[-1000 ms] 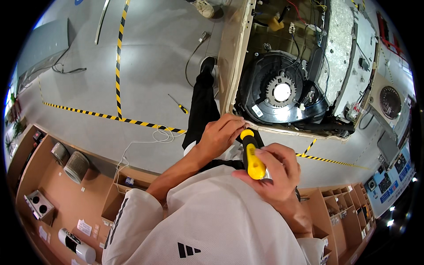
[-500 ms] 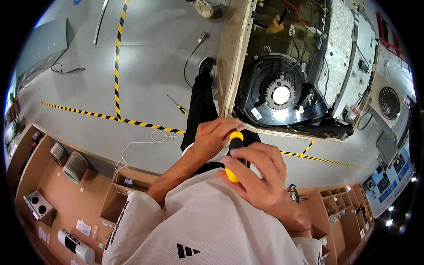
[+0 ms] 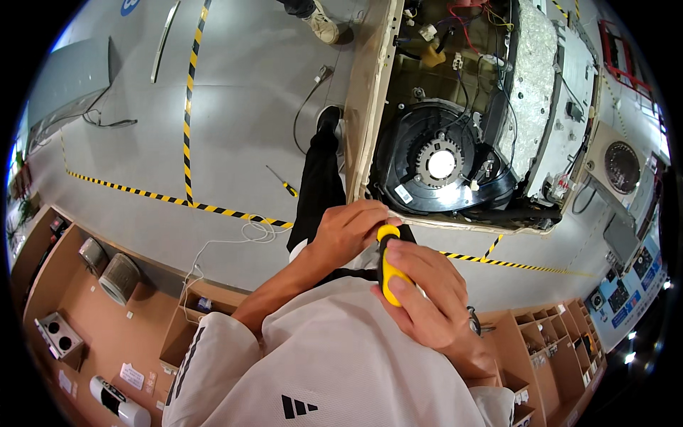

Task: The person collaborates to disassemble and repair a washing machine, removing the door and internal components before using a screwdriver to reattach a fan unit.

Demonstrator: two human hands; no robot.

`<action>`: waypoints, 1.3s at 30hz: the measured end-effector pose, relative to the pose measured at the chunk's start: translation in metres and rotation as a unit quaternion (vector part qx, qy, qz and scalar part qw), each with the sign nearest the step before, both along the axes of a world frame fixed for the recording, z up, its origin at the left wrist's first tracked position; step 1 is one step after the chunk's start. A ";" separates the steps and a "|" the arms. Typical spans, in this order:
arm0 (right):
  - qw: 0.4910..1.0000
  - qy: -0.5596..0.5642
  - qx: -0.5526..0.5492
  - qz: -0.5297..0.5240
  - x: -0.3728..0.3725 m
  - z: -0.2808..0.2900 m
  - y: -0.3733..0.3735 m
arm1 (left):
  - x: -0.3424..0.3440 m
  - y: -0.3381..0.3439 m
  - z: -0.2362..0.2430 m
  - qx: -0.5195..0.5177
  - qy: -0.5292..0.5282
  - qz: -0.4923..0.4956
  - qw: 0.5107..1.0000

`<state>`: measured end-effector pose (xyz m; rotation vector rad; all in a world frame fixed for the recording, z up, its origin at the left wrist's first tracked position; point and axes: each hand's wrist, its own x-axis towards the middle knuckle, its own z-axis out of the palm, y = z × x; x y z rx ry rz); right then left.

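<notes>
My right hand (image 3: pixel 435 297) is wrapped round the yellow and black handle of a screwdriver (image 3: pixel 390 274). The handle tilts, its front end towards the near edge of a large beige appliance cabinet (image 3: pixel 368 117). Right by that front end is my left hand (image 3: pixel 347 233), its fingers pinched together at the cabinet's near corner. What they hold, if anything, is hidden, and so is the screwdriver's tip. Inside the cabinet, just beyond my hands, sits a round black fan housing (image 3: pixel 391 167) with a shiny motor (image 3: pixel 441 164) at its centre.
Another screwdriver (image 3: pixel 289 188) lies on the grey floor to the left, near a white cable (image 3: pixel 249 231). Black and yellow tape (image 3: pixel 189 128) marks the floor. Behind me are wooden bins (image 3: pixel 551 349). Another person's shoe (image 3: pixel 324 27) shows at the top.
The screwdriver handle has turned and shifted slightly right in my right hand. My left hand stays pinched at the corner. The cabinet sits a little further left and lower in view.
</notes>
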<state>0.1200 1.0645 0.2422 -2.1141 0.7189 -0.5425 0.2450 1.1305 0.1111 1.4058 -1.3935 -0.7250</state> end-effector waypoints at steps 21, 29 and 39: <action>0.987 -0.025 -0.026 -0.155 -0.042 -0.031 -0.082 | -0.027 -0.130 -0.010 -0.025 0.010 0.050 0.998; 0.985 0.013 -0.039 -0.168 -0.032 -0.035 -0.098 | -0.027 -0.131 -0.020 0.002 0.027 0.043 0.999; 0.989 0.021 -0.025 -0.147 -0.030 -0.031 -0.108 | -0.029 -0.132 -0.030 -0.021 0.017 0.055 0.998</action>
